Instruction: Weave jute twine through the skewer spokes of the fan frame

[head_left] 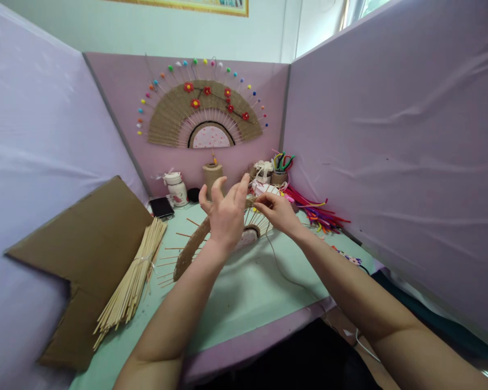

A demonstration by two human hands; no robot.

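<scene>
A half-made fan (191, 246) of thin sticks stands on the table, with a band of brown twine woven through them. My left hand (228, 216) is over the middle of the fan, its back toward me and its fingers raised and spread; its thumb is hidden. My right hand (280, 214) is closed in a pinch at the fan's upper right edge, with twine at the fingertips. A loose length of twine (278, 265) trails below it across the table. The fan's pale half-round base (248, 236) shows partly behind my left hand.
A tied bundle of sticks (132, 276) and cut cardboard (89, 254) lie left. At the back are a white bottle (177, 189), a black phone (161, 207) and a twine spool (212, 176). Colourful pipe cleaners (317, 214) lie right. A finished fan (166, 119) hangs on the partition.
</scene>
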